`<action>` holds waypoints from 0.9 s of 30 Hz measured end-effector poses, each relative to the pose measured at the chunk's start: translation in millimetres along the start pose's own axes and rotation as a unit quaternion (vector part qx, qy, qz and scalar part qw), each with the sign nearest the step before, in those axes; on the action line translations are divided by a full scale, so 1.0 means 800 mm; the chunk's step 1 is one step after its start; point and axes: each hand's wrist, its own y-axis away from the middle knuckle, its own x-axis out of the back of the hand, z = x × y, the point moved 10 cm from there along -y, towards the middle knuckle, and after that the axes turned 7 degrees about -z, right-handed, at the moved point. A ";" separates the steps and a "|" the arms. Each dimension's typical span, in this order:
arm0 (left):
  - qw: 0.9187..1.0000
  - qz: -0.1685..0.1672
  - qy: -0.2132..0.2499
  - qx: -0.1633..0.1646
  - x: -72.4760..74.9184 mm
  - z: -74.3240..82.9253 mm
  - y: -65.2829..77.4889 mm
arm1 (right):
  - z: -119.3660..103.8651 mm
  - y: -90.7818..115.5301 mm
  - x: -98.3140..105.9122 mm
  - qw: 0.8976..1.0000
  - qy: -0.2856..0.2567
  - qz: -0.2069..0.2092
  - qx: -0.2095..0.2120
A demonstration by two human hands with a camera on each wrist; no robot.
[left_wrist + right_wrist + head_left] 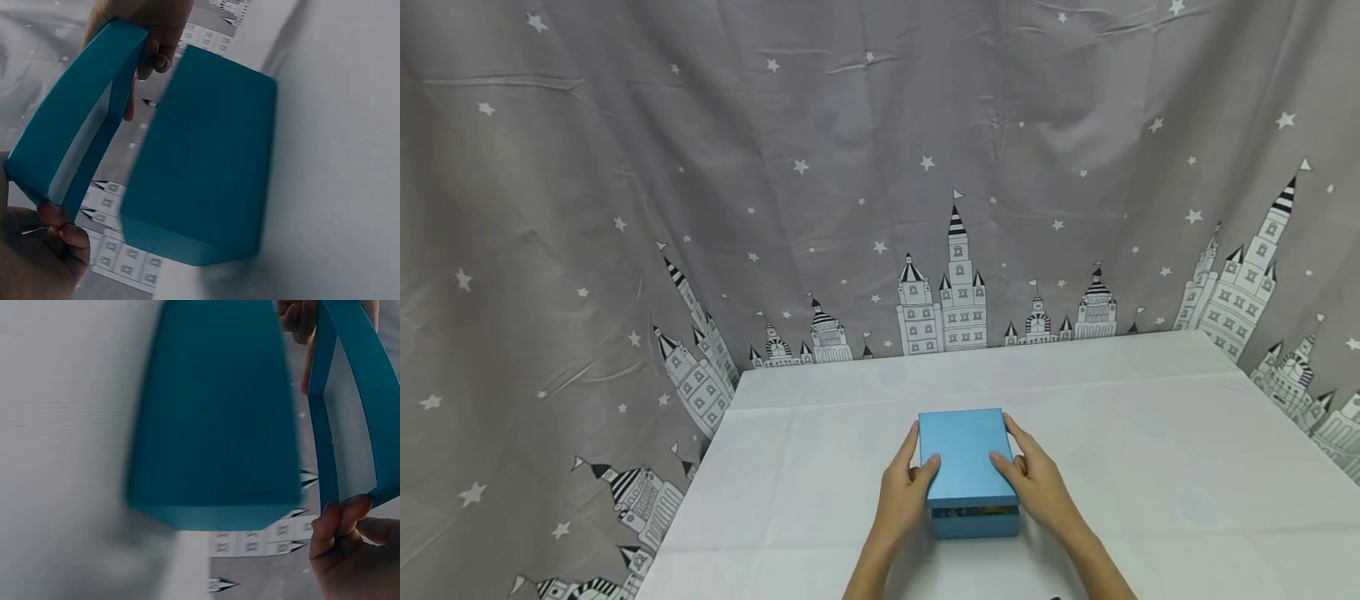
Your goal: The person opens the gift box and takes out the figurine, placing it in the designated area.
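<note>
A light blue box lid (966,454) is held level over a blue box base (976,527) on the white table. My left hand (899,498) grips the lid's left side, its thumb on the edge of the top. On the opposite side, my right hand (1039,487) holds it the same way. Both wrist views show a gap between the lid (75,94) and the base (219,419), with the lid's pale inside visible. Through the gap in the head view, small yellowish contents (977,512) show, too little to identify.
A white cloth covers the table (820,467) around the box. Behind and beside it hangs a grey curtain (850,150) printed with stars and castles. A small dark thing (1056,597) shows at the bottom edge of the head view.
</note>
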 end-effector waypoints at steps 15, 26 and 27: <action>0.992 0.044 -0.108 -0.050 0.062 0.058 0.014 | -0.075 -0.018 -0.018 0.997 0.044 -0.026 0.065; 0.983 0.061 -0.168 -0.031 0.080 0.055 0.024 | -0.092 -0.018 -0.038 0.988 0.128 -0.028 0.076; 0.983 0.061 -0.169 -0.031 0.080 0.055 0.025 | -0.092 -0.018 -0.039 0.988 0.134 -0.027 0.077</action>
